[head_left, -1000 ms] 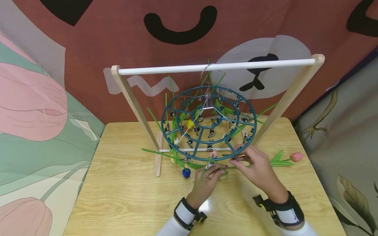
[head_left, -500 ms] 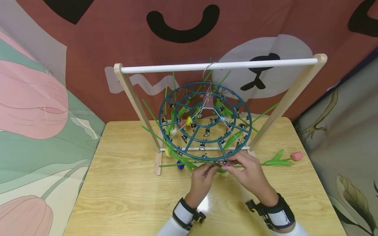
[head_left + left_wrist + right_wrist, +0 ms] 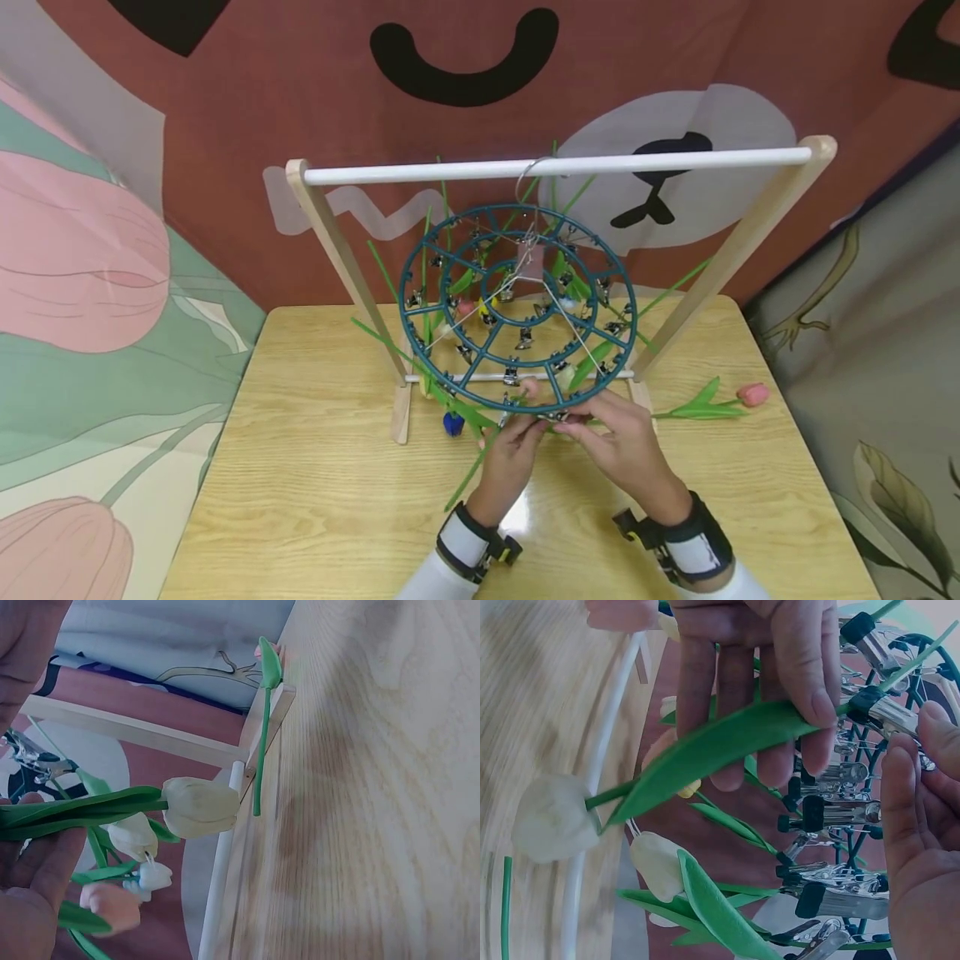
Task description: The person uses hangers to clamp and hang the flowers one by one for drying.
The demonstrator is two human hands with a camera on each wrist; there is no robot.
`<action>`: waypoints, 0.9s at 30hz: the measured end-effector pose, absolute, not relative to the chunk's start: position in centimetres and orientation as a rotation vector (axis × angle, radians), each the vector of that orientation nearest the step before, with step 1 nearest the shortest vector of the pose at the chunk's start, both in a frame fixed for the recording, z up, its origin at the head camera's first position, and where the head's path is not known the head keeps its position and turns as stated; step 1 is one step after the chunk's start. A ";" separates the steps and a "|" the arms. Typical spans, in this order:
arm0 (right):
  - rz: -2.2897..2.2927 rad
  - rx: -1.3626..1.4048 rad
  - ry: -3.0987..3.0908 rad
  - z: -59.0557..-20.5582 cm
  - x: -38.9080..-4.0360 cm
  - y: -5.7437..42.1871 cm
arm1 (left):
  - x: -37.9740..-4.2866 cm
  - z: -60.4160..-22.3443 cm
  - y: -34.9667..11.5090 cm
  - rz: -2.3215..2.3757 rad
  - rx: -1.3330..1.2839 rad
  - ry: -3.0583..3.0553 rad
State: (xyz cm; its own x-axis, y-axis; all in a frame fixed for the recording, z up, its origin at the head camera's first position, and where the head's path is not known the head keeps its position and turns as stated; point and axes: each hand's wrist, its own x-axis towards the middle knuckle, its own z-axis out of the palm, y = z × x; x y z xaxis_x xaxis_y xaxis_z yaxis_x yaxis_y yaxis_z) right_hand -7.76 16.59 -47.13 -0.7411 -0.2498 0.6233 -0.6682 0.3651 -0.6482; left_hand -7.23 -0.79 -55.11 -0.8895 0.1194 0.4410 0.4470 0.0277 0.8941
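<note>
My left hand (image 3: 510, 458) holds a white tulip (image 3: 201, 808) by its green leaf and stem, the thumb laid over the stem in the right wrist view. With thumb and fingers, my right hand (image 3: 626, 442) pinches a metal clip (image 3: 889, 712) on the near rim of a round teal clip hanger (image 3: 517, 408). The tulip's stem passes at the clip's dark tips. In the head view the hands cover most of this tulip. Other clips (image 3: 844, 814) hang from the hanger, several gripping tulips such as a white one (image 3: 656, 862).
The hanger hooks over the white bar (image 3: 420, 173) of a wooden rack (image 3: 750, 242) on a wooden table (image 3: 300, 500). A pink tulip (image 3: 752, 395) lies at the right. A blue tulip (image 3: 453, 423) shows left of the hands. Printed cloth (image 3: 247, 150) hangs behind.
Both hands have drawn together at the hanger's near rim, the right one moving left. The hanger has turned and shifted slightly left, its clipped tulips swinging along.
</note>
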 end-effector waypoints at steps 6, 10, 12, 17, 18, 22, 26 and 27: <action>1.347 0.796 -2.213 -47.3 -7.7 16.5 | -7.3 -54.9 -0.6 -1.962 -0.581 -2.046; 1.337 0.795 -2.229 -47.4 -7.7 16.5 | -7.5 -54.9 -0.5 -1.923 -0.594 -2.019; 1.318 0.791 -2.251 -47.4 -7.7 16.5 | -7.5 -54.9 -0.5 -1.913 -0.616 -2.004; 1.276 0.791 -2.301 -47.6 -7.5 16.5 | -7.7 -54.8 -0.5 -1.780 -0.668 -2.002; 1.261 0.789 -2.297 -47.6 -7.4 16.6 | -7.8 -54.7 -0.5 -1.761 -0.677 -2.000; 1.133 0.750 -2.149 -47.6 -7.0 17.2 | -7.7 -54.5 -0.5 -1.770 -0.728 -1.974; 1.066 0.551 -1.843 -46.9 -7.5 18.7 | -7.6 -54.6 -0.5 -1.810 -0.789 -1.948; 1.081 0.490 -1.802 -46.6 -7.8 19.3 | -7.5 -54.6 -0.5 -1.808 -0.798 -1.945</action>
